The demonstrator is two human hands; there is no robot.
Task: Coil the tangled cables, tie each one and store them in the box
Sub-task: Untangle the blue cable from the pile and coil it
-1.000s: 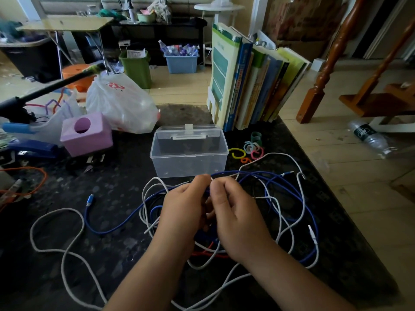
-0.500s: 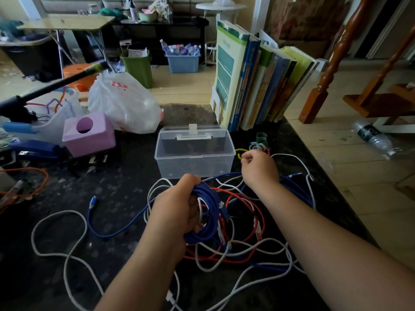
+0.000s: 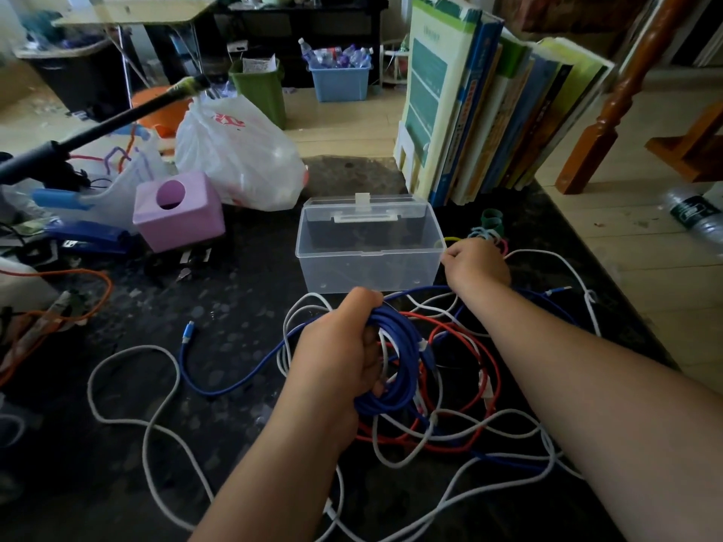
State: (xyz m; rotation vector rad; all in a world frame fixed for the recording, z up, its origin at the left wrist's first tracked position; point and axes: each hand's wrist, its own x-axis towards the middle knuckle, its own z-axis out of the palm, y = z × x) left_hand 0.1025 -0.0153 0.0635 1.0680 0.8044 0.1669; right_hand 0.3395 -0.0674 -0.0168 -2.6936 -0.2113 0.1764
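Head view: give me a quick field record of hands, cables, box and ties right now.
left hand: grips the blue cable coil
right hand: reaching at the coloured ties beside the box; whether it pinches one cannot be told
box: clear, lid open, nothing visible inside
loose cables: white cable, red cable, tangled on the dark table
coil tied: not yet

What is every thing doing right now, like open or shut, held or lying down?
clear plastic box: lid open, nothing inside
blue cable: coiled, gripped by left hand
red cable: loose on the table
white cables: loose, tangled
right hand: pinching a yellow tie
books: standing upright
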